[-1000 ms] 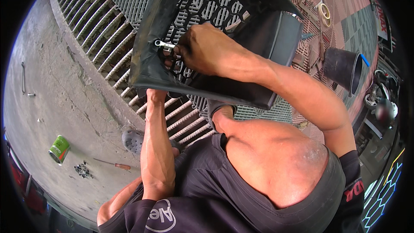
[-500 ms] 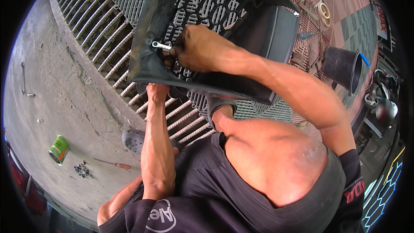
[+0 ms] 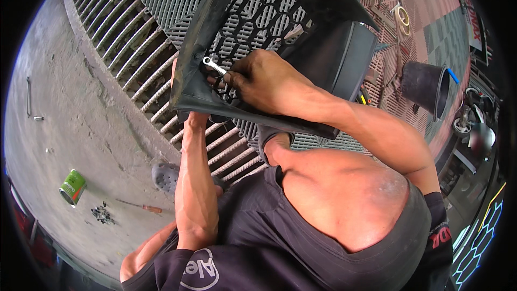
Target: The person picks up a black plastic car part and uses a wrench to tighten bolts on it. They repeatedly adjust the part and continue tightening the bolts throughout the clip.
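Observation:
A black plastic housing with a honeycomb mesh (image 3: 344, 70) is tilted up in front of me, its hollow side facing me. Inside it, my right hand (image 3: 272, 81) is closed around a small silver wrench (image 3: 215, 67). The ring end points left, next to a round fastener spot (image 3: 198, 56) on the housing's left wall. From below, my left hand (image 3: 197, 120) grips the housing's left side. Most of that hand is hidden behind the plastic; a bit of finger shows past the left edge.
Under the housing runs a barred drain grate (image 3: 129, 48). Left on the concrete lie a green can (image 3: 72, 187), a screwdriver (image 3: 145, 207), a pile of small dark parts (image 3: 102, 213) and a long wrench (image 3: 28, 97). A black bucket (image 3: 423, 86) and a tape roll (image 3: 402, 15) are right.
The housing has shifted slightly right and tilted. My right hand has moved right and down with the wrench, whose ring end has come away from the fastener spot.

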The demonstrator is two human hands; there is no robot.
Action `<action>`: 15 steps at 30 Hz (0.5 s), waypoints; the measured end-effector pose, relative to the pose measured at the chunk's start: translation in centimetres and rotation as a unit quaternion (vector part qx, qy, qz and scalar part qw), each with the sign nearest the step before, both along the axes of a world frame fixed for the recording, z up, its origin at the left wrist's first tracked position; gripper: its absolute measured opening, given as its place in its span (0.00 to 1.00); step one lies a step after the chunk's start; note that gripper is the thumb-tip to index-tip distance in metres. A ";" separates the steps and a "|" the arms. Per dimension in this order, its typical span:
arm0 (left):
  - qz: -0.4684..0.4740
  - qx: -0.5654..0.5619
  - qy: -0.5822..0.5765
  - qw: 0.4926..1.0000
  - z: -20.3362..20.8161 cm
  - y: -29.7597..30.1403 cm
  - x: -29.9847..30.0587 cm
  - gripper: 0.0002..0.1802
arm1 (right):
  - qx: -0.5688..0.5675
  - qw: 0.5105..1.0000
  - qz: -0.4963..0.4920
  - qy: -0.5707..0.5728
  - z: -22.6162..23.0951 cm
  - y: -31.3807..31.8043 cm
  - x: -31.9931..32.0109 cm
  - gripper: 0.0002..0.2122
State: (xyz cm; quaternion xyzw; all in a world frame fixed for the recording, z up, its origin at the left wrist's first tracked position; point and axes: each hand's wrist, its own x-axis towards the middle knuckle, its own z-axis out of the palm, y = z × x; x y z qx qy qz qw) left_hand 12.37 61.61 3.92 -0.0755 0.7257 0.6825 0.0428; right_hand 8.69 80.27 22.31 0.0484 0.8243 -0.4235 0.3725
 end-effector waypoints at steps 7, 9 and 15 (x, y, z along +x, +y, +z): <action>0.075 0.120 -0.096 0.985 2.6 1.7 -1.1 0.19 | -0.016 0.985 0.067 0.158 -2.3 0.9 -0.5 0.13; 0.089 0.146 -0.105 0.980 2.3 1.8 -1.2 0.19 | 0.007 0.977 0.109 0.181 -2.4 1.2 -1.4 0.13; 0.138 0.219 -0.137 0.956 1.5 2.2 -1.4 0.18 | 0.132 0.966 0.221 0.017 0.3 0.3 -5.3 0.12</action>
